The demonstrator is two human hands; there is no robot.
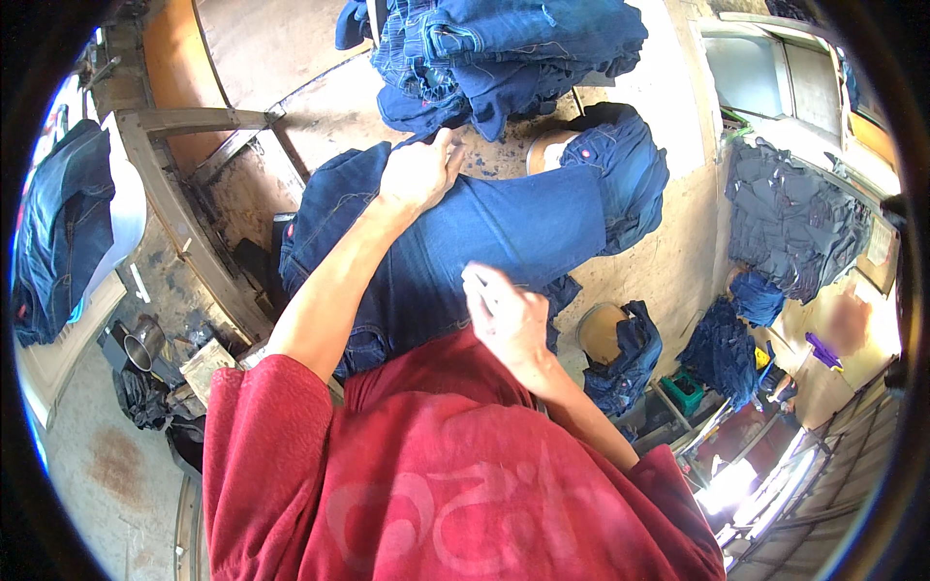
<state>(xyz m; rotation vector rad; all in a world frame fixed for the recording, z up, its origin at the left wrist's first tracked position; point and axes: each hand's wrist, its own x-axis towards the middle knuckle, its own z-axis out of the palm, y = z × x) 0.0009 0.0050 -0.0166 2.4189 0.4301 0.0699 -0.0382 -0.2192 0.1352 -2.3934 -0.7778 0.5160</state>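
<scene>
A pair of blue jeans (pixel 494 228) lies spread in front of me, one leg stretching to the right. At the far edge of the denim is my left hand (pixel 421 176), its fingers curled closed on the cloth. My right hand (pixel 506 315) is over the near side of the jeans, close to my body. Motion smears its fingers, so whether they hold anything does not show. Just beyond the left hand sits a heap of folded jeans (pixel 513 58). More bunched denim (pixel 635 174) hangs past the right end of the stretched leg.
Dark garments (pixel 790 218) are piled at the right, with denim bundles (pixel 722 353) below them. Jeans (pixel 63 232) drape over a support at far left. A wooden frame (pixel 194 232) runs along the left side. A metal cup (pixel 145 341) and a green basket (pixel 683 392) stand lower down.
</scene>
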